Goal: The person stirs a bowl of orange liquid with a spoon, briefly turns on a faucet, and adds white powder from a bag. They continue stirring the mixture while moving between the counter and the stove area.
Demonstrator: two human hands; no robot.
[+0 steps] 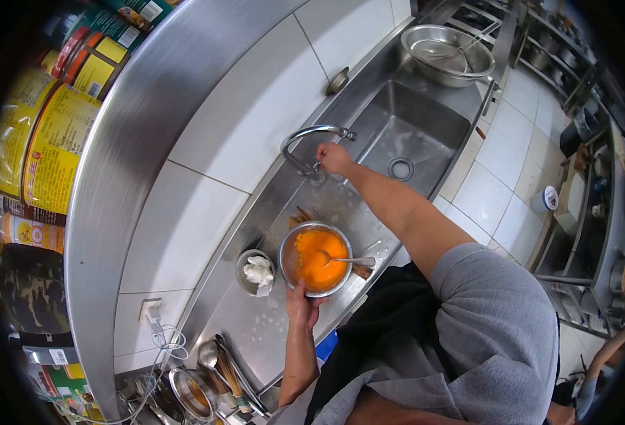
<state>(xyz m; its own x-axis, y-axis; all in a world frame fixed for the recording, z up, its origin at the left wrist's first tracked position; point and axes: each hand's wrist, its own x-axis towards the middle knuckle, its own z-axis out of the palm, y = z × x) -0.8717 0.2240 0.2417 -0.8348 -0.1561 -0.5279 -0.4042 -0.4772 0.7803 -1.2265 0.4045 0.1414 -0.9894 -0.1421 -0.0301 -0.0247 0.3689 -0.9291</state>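
Sleeve [493,304], then bowl [289,256] (against left fingers [299,289])

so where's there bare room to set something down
Bare wet steel counter lies between the small bowl and the utensils; the sink basin also looks open. It's crowded around the orange-filled bowl, with sticks, the small bowl and the left hand, and where the right arm crosses.

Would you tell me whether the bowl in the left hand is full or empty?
Partly full: orange liquid lies in the bowl, with bare metal wall showing beside it.
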